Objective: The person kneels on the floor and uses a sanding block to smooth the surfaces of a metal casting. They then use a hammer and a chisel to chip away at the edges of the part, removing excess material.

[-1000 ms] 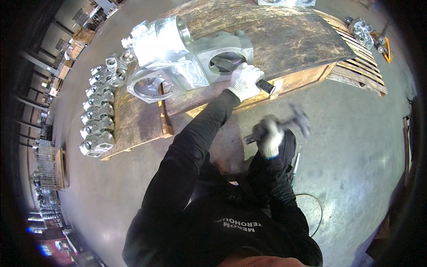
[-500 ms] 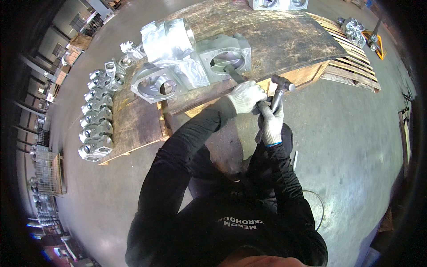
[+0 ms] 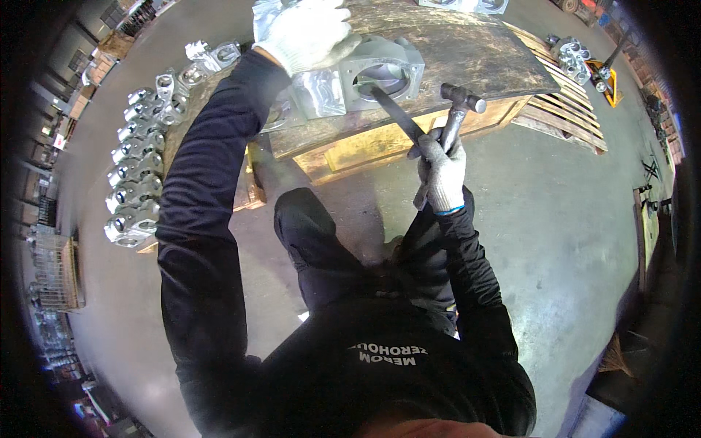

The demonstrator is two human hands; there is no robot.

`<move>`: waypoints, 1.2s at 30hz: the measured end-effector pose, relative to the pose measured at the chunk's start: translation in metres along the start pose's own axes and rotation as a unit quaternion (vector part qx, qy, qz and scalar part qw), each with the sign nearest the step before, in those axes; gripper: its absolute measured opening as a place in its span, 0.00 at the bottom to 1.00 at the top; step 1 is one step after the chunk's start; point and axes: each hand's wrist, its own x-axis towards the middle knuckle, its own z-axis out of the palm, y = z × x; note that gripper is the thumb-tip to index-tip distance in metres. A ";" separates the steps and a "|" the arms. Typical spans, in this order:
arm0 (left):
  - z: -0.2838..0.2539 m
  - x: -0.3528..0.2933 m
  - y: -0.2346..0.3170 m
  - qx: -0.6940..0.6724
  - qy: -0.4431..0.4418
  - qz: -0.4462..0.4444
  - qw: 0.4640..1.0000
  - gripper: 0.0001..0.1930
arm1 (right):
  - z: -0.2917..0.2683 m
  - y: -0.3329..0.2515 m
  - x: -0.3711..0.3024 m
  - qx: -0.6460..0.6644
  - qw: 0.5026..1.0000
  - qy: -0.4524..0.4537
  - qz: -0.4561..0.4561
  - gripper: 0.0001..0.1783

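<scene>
My left hand point(image 3: 310, 35), in a white knit glove, reaches over the large silvery metal casting point(image 3: 321, 95) on the table. Its fingers are stretched out; whether they press on the metal I cannot tell. The hand and sleeve hide much of the casting. A round opening shows in the casting's right-hand block. My right hand point(image 3: 444, 175), gloved too, is closed round a hammer point(image 3: 454, 120), head up, and a long flat dark metal bar point(image 3: 396, 113). The bar slants up and left, its far end in front of the round opening.
The worn wooden table point(image 3: 467, 62) carries another casting point(image 3: 467, 6) at its far edge. Several smaller castings point(image 3: 135, 175) stand in a row at the left. Beyond the table's right end lies a wooden pallet point(image 3: 562, 109) with metal parts point(image 3: 572, 58) near a yellow pallet jack point(image 3: 606, 84).
My left hand has let go of the flat bar and moved up and left to the casting. My right hand still holds hammer and bar. The view has shifted slightly.
</scene>
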 end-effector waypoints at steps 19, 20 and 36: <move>0.007 -0.022 0.220 -0.317 0.132 -0.041 0.938 0.30 | -0.012 -0.035 -0.038 0.042 0.987 0.011 0.157 0.11; 0.014 -0.014 0.224 -0.375 0.134 -0.053 0.916 0.27 | -0.012 -0.037 -0.037 0.044 0.987 -0.009 0.156 0.12; 0.020 0.033 0.226 -0.455 0.328 -0.284 0.777 0.13 | -0.040 -0.110 -0.072 0.157 0.949 0.040 -0.272 0.23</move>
